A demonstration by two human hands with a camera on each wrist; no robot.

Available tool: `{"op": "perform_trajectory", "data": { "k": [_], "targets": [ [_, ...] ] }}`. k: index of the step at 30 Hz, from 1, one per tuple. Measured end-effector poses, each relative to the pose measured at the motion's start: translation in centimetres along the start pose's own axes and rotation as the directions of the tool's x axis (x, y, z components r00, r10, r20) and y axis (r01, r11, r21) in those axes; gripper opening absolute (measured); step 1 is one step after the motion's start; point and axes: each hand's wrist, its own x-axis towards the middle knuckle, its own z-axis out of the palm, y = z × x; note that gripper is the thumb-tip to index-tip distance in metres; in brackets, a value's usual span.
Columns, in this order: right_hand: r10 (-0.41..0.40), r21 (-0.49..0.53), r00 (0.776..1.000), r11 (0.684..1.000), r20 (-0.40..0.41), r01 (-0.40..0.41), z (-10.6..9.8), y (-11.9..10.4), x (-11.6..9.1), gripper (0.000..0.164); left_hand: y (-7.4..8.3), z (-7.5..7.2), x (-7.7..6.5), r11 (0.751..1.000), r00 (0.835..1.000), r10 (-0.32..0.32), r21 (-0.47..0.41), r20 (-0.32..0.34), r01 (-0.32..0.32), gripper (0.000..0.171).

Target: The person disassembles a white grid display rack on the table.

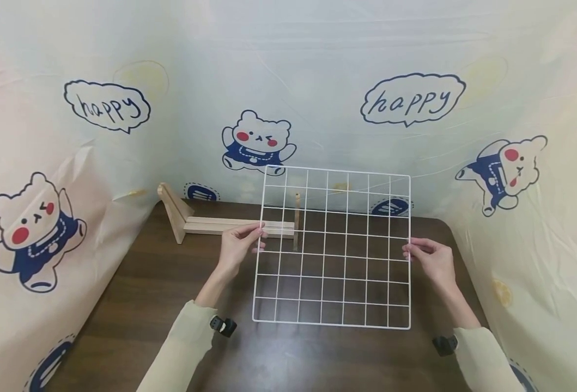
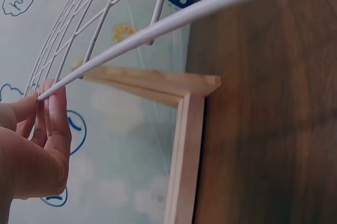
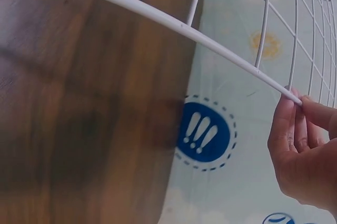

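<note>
A white wire grid panel (image 1: pixel 334 253) is held up over the table, tilted, its square mesh facing the head camera. My left hand (image 1: pixel 237 246) pinches its left edge between thumb and fingers, and the left wrist view shows the same grip on the thick rim wire (image 2: pixel 158 28). On the opposite side my right hand (image 1: pixel 432 260) pinches the right edge at about the same height. Behind the panel's left part stands a pale wooden stand (image 1: pixel 210 225), with upright end pieces joined by slats. Its right end shows through the mesh.
The dark wooden table (image 1: pixel 161 305) meets a printed cloth (image 1: pixel 327 49) that hangs at the back and both sides. Bears and "happy" bubbles are drawn on the cloth. Small black devices sit on both wrists, over the pale sleeves (image 1: pixel 182 348).
</note>
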Motion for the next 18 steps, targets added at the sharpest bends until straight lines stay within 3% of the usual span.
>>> {"op": "perform_trajectory", "data": {
  "k": [8,18],
  "targets": [
    [0.031,-0.106,0.999,0.994,-0.017,-0.033,-2.0,1.4,-0.5,0.030,-0.6,2.2,-0.4,0.999,0.997,-0.046,-0.011,0.057,0.046,0.029],
    [0.056,-0.099,0.997,0.993,-0.045,-0.061,-4.5,3.3,-1.0,0.016,-2.2,4.7,-0.7,0.996,0.985,-0.092,-0.006,0.145,0.094,0.026]
  ]
}}
